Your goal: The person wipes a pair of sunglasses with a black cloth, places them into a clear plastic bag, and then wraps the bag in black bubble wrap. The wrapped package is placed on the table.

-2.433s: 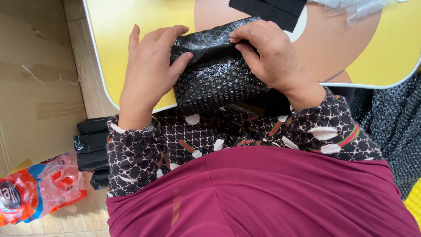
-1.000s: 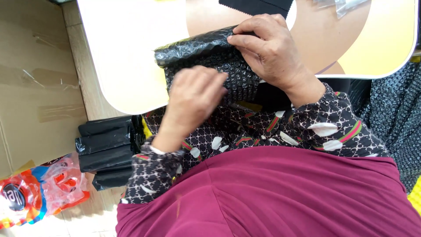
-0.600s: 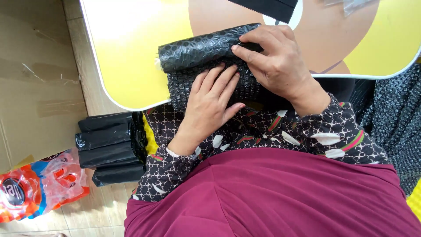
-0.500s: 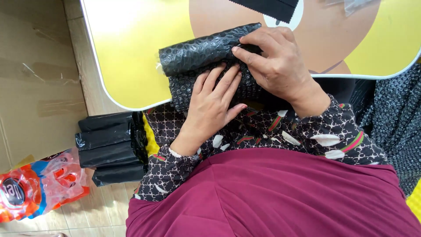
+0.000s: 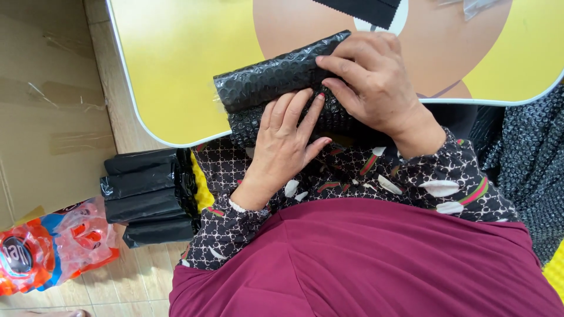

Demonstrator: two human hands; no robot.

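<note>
A parcel wrapped in black bubble wrap (image 5: 264, 82) lies at the near edge of a yellow table (image 5: 176, 64). My left hand (image 5: 288, 135) lies flat on the parcel's lower side, fingers spread and pressing on the wrap. My right hand (image 5: 370, 82) grips the parcel's right end from above, fingers curled over the rolled wrap. Both sleeves have a dark pattern with white and red marks, and a maroon garment fills the lower part of the view.
Several black wrapped packs (image 5: 147, 196) are stacked on the floor at the left. A red, blue and orange plastic package (image 5: 47, 252) lies at the lower left. Brown cardboard (image 5: 41, 105) covers the floor. More black bubble wrap (image 5: 529, 158) hangs at the right. A black sheet (image 5: 364, 9) lies on the table's far side.
My left hand came off the parcel's left end, swung down and back, and now presses flat on its lower side. My right hand kept its hold on the right end.
</note>
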